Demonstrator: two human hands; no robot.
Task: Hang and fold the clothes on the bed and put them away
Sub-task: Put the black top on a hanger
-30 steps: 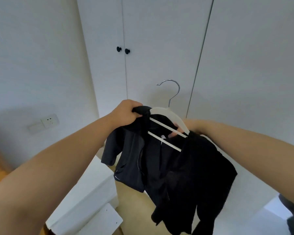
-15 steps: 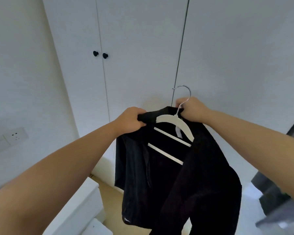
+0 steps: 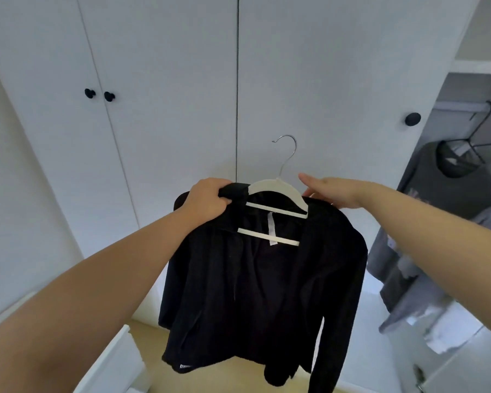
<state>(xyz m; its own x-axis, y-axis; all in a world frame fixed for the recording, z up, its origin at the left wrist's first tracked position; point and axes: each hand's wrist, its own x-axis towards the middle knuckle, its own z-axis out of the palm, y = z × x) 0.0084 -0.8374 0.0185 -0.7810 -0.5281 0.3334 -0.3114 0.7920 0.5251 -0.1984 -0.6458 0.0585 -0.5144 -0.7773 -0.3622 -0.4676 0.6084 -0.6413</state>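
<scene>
Our right hand (image 3: 332,191) has let go of the white hanger (image 3: 278,191) and rests, fingers straight, on the black jacket (image 3: 253,279), which our left hand (image 3: 207,198) holds with fingers clamped on its collar, ready for the rail (image 3: 465,106).

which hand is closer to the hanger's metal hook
Right. The right hand sits just below and right of the metal hook, fingers straight; the left hand grips the collar of the black jacket, farther left.
</scene>
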